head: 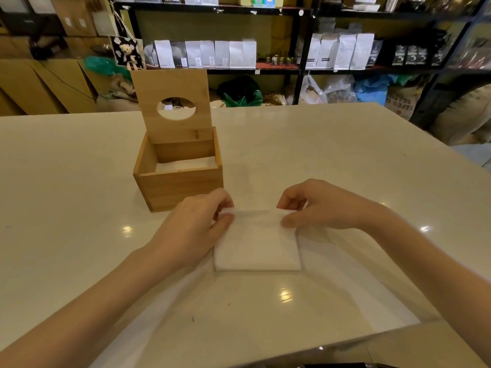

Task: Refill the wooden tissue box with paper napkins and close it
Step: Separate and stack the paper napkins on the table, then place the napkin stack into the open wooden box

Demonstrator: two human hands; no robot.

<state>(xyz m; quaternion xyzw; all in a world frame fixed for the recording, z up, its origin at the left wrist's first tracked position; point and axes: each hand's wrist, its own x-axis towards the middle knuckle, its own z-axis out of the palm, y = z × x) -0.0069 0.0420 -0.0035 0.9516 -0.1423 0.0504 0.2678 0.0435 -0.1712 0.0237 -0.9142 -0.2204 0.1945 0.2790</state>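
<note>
— Any writing legible?
— None; shelf bags (221, 53) behind the wooden box (177, 181) blur.
— Box?
— Lid (172, 104) upright, napkins inside (184, 164).
— Hands?
— Left hand (196, 224) and right hand (321, 205) pinch the napkin stack (257, 245) just before the box.

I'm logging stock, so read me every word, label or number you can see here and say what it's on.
"CAFES", partly cut off: burlap sack under the right shelves.
White bags on the shelf: print too blurred to read.
Dark bags: markings unreadable.
Wooden tissue box and napkins: no text.
</note>
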